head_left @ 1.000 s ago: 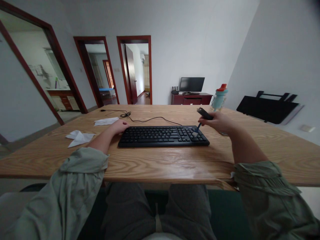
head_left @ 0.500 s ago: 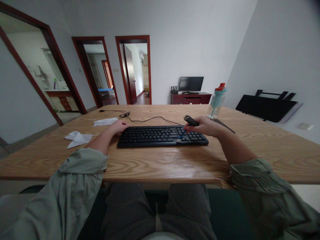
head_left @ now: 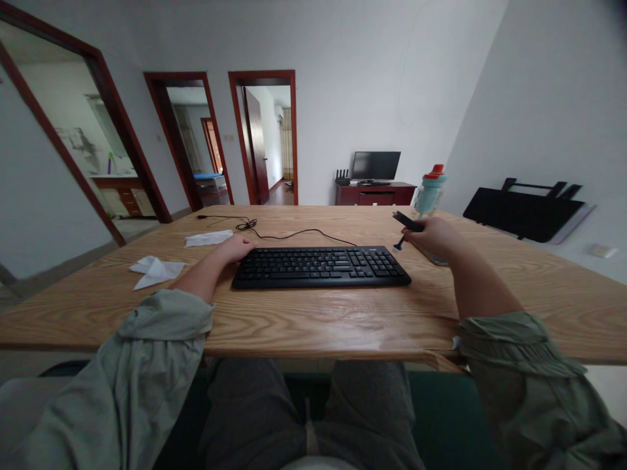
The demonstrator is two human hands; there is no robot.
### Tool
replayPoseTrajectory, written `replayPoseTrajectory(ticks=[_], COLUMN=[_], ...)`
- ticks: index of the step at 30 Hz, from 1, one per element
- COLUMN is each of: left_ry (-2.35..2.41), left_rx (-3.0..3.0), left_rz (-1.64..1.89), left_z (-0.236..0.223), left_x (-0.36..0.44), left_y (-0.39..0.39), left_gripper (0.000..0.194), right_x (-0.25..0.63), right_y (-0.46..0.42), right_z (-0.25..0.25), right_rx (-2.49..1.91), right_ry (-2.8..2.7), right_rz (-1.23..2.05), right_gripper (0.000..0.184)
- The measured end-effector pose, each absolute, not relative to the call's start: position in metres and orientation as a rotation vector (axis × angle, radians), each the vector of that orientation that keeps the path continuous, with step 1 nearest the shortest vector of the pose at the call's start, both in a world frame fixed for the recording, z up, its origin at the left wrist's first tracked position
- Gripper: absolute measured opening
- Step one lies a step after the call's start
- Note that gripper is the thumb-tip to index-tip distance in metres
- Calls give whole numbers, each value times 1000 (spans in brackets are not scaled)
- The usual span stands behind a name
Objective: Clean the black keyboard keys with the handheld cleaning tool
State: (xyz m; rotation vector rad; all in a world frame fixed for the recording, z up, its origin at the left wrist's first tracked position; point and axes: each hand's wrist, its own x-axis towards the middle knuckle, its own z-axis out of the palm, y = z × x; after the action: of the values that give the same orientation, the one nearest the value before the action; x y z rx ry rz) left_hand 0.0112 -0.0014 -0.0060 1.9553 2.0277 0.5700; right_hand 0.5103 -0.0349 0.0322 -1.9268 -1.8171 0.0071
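**Brush Leaves the Keys**

The black keyboard (head_left: 304,266) lies between the hands on the table (head_left: 294,320), its keys now free of the brush (head_left: 407,222), which has moved past the far right corner in the closed right hand (head_left: 434,236). Bent left-hand fingers (head_left: 243,243) meet the left end; whether they grip is unclear.

Wood tbl (head_left: 318,320) is bearing kybd (head_left: 318,266) & tissues (head_left: 153,269) nr L hand (head_left: 239,248), cable (head_left: 294,233) beyond; bottle (head_left: 430,194) standing past R hand (head_left: 435,236), flat item (head_left: 434,258) lying below.
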Motion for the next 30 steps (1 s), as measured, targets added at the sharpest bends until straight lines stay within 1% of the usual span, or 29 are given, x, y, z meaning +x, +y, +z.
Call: replayPoseTrajectory(ticks=[3,5,10,12,16,17,18,21,23,26,30], left_ry=[2098,2112,2088,2082,2083,2097,2113,2134,2135,2142,2165], left_rx=[1961,1955,1967,1989,1990,1980,1974,1983,1988,2008,2096], left_rz=[487,510,534,542,557,546,534,520,516,486,451], left_z=[-4,-3,-3,-3,-2,-1,-1,1,1,0,3], left_x=[16,18,18,18,18,18,19,20,19,17,25], left_y=[-5,-6,-8,-7,-6,-6,-7,-8,-8,-5,-3], left_gripper=[40,39,37,37,35,35,36,37,37,36,30], right_x=[495,486,464,458,453,454,454,453,450,441,415], right_y=[-17,-1,30,35,36,36,34,28,19,1,-31], right_z=[26,19,6,3,2,3,4,11,17,27,36], right_rx=[-1939,-1959,-2008,-1959,-1798,-1767,-1739,-1664,-1631,-1517,-1237], right_ry=[-1854,-1892,-2050,-2125,-2195,-2202,-2213,-2255,-2252,-2199,-2181], right_rz=[-129,-196,-224,-202,-170,-145,-103,46,70,71,229], right_gripper=[35,36,36,43,71,73,70,54,46,44,44])
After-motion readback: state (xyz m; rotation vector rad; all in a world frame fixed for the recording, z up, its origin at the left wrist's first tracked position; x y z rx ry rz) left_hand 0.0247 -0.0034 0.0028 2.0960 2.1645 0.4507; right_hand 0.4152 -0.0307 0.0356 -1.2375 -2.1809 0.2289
